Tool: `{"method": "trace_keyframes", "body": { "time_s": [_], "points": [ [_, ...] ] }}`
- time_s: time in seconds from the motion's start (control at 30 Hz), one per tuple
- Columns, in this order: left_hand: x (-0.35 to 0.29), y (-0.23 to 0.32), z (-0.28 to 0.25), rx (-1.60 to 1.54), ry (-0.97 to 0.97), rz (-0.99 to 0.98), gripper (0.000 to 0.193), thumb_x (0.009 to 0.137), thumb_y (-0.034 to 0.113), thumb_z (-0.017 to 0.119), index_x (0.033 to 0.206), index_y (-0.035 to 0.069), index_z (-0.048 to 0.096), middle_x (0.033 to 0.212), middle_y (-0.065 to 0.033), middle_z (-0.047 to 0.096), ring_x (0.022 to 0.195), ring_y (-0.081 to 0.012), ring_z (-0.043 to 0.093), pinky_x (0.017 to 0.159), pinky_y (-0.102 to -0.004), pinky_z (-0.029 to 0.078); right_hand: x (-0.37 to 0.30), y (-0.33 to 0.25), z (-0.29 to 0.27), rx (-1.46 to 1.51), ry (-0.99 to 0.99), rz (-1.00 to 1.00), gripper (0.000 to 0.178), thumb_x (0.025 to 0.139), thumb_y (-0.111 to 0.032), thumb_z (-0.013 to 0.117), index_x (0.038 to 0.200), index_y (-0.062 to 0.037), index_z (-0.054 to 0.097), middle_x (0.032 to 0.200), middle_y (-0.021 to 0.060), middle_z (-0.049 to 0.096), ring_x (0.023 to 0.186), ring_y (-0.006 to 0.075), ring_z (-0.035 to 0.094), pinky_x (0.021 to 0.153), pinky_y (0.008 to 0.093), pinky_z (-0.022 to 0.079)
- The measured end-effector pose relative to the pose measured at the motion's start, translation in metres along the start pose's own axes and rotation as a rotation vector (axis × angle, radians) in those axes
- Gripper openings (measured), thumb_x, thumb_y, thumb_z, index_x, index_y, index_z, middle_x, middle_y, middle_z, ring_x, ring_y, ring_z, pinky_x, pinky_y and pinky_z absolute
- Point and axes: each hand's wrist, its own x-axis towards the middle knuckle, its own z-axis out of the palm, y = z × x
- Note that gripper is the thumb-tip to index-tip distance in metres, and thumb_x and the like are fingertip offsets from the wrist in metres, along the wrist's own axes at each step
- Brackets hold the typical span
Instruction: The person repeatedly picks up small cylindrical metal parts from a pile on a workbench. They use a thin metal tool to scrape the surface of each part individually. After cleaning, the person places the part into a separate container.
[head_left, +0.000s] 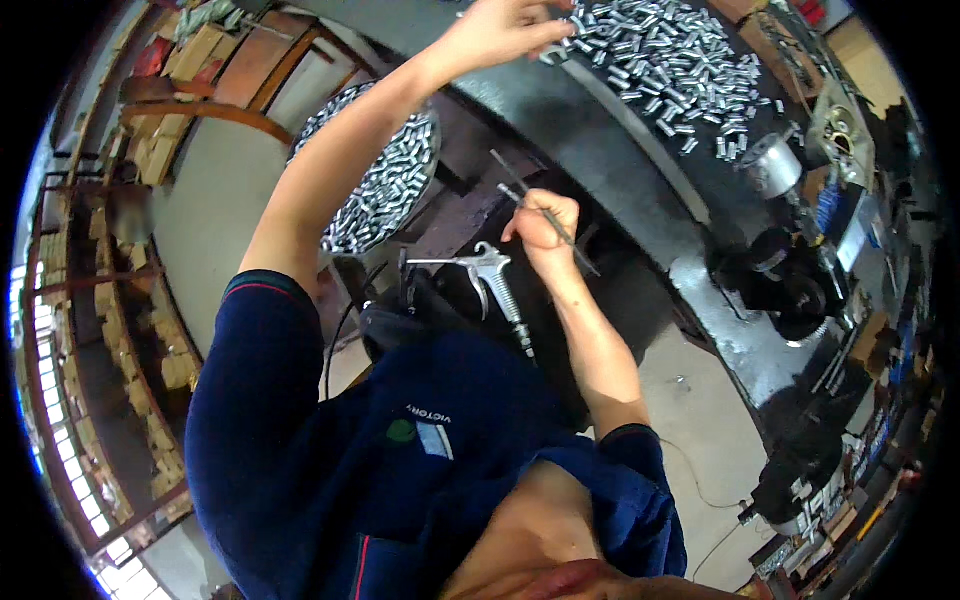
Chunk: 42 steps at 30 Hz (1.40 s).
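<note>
My left hand [505, 32] reaches out to the near-left edge of a pile of small shiny metal sleeves [680, 60] on the dark workbench. Its fingers look apart, with the tips among the sleeves; whether one is between them is hard to see. Lower down, in front of the bench edge, my right hand [545, 222] is closed around a thin dark metal rod [515, 172], which slants across the fist. A short bright metal piece [509, 191] shows beside the rod at the fingers. Between my arms lies a silver air blow gun [490, 268] with a coiled hose.
Under my left forearm stands a round container full of similar sleeves [385, 195]. A metal cylinder [771, 165] and dark machine parts [790, 290] are farther right on the workbench [640, 225]. Shelves with wooden blocks [150, 370] line the left side. A wooden chair [265, 65] is at upper left.
</note>
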Motion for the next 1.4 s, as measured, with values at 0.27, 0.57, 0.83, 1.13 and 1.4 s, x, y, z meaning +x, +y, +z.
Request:
{"method": "trace_keyframes", "body": {
  "time_s": [0.27,0.57,0.83,1.13,1.4],
  "points": [
    [-0.235,-0.150,-0.059,0.614,-0.130,-0.324,0.029,0.072,0.011,0.056,0.098,0.001,0.064,0.061,-0.0119,0.063,0.052,-0.0180,0.062,0.056,-0.0302,0.050,-0.003,-0.003,0.007,-0.065,-0.016,0.034,0.021,0.068,0.005,0.041,0.049,-0.0027,0.037,0.052,0.0018,0.038,0.042,0.0113,0.045,0.042,0.0277,0.044],
    [-0.252,-0.231,-0.006,0.994,-0.128,-0.649,0.022,0.071,0.023,0.061,0.085,0.007,0.066,0.087,-0.0189,0.065,0.083,-0.0343,0.063,0.075,-0.0426,0.050,0.001,0.012,-0.001,-0.077,0.019,0.071,0.023,0.067,0.003,0.043,0.049,-0.0046,0.032,0.052,-0.0010,0.032,0.043,0.0107,0.047,0.041,0.0267,0.042],
    [-0.231,-0.129,-0.024,0.203,-0.054,-0.567,0.023,0.079,0.005,0.061,0.099,-0.005,0.059,0.082,-0.0158,0.064,0.077,-0.0219,0.065,0.071,-0.0299,0.050,-0.001,0.007,0.000,-0.134,0.023,0.091,0.020,0.065,-0.001,0.047,0.049,-0.0033,0.035,0.047,-0.0002,0.038,0.043,0.0078,0.046,0.041,0.0228,0.036],
    [-0.182,-0.018,0.007,-0.229,-0.239,-0.579,0.025,0.080,0.002,0.063,0.104,-0.004,0.057,0.087,-0.0083,0.065,0.083,-0.0139,0.062,0.077,-0.0257,0.048,-0.001,0.016,-0.005,-0.260,-0.012,-0.052,0.021,0.060,-0.003,0.052,0.052,-0.0019,0.034,0.051,0.0026,0.023,0.049,0.0051,0.026,0.042,0.0257,0.020],
    [-0.163,0.009,0.012,-0.279,-0.299,-0.529,0.018,0.084,0.012,0.062,0.093,-0.004,0.063,0.074,-0.0057,0.062,0.064,-0.0113,0.058,0.062,-0.0242,0.047,-0.001,-0.005,-0.003,-0.441,-0.074,-0.196,0.022,0.061,-0.009,0.056,0.053,-0.0025,0.037,0.048,0.0058,0.025,0.044,0.0087,0.029,0.041,0.0281,0.026]
  ]
}}
